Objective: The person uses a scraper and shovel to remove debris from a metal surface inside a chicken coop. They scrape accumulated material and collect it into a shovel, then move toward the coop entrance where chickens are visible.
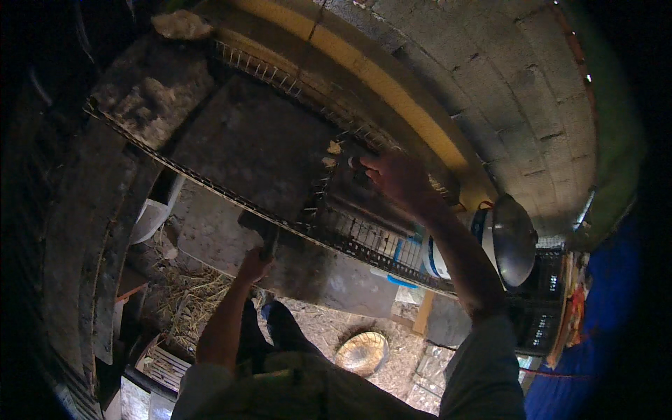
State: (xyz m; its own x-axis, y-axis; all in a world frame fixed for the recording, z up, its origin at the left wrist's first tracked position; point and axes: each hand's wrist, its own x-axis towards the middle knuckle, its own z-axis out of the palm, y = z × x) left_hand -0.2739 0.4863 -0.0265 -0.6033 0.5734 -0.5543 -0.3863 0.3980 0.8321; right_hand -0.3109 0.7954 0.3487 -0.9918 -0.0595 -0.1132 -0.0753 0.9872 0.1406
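My left hand (256, 266) is wrapped around the handle of a dark hand tool (270, 242) with a broad head, just in front of the wire rack's edge. Shadow keeps the tool's exact kind unclear. My right hand (396, 176) reaches over the wire rack (362, 233), close to its back rail. A small pale-ended object (353, 162) shows at its fingertips; whether it is gripped is too dark to tell. Two yellowish chunks (334, 147) lie just left of those fingers. A dark flat panel (257, 142) covers the rack's middle.
Dirt-like debris (149, 105) covers the rack's left end. Behind runs a yellow beam (388, 86) below a block wall (488, 94). On the right, a white bucket (438, 257) stands near a metal lid (514, 241). Straw (194, 299) and a round basin (362, 354) lie on the ground.
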